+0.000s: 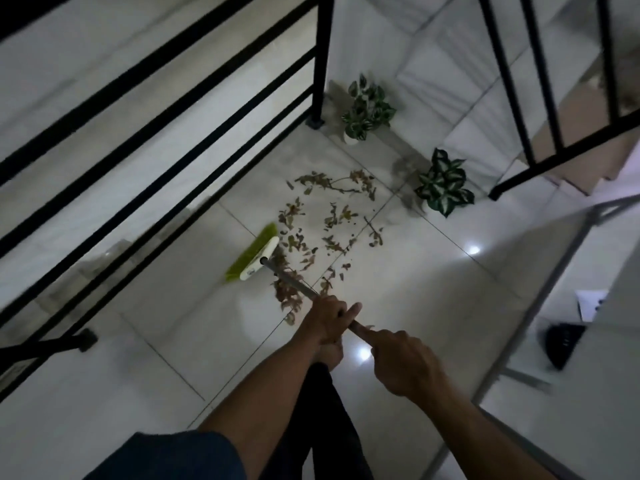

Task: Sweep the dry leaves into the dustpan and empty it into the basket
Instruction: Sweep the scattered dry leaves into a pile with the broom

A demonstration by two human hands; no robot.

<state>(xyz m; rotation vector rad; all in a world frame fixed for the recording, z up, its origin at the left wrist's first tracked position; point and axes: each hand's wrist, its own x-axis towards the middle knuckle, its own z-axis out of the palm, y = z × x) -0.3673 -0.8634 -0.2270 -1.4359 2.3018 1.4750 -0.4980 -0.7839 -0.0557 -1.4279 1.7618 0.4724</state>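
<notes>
Dry brown leaves lie scattered over the white tiled floor in the middle of the view. A broom with a white head and green bristles rests on the floor at the left edge of the leaves. Its grey metal handle runs back toward me. My left hand is closed around the handle further down. My right hand holds the handle just behind it, index finger stretched along the shaft. No dustpan or basket can be made out clearly.
A black metal railing runs along the left. Two small potted plants stand beyond the leaves. Stairs with another black rail rise at the right. A grey metal frame and a dark object stand at the right.
</notes>
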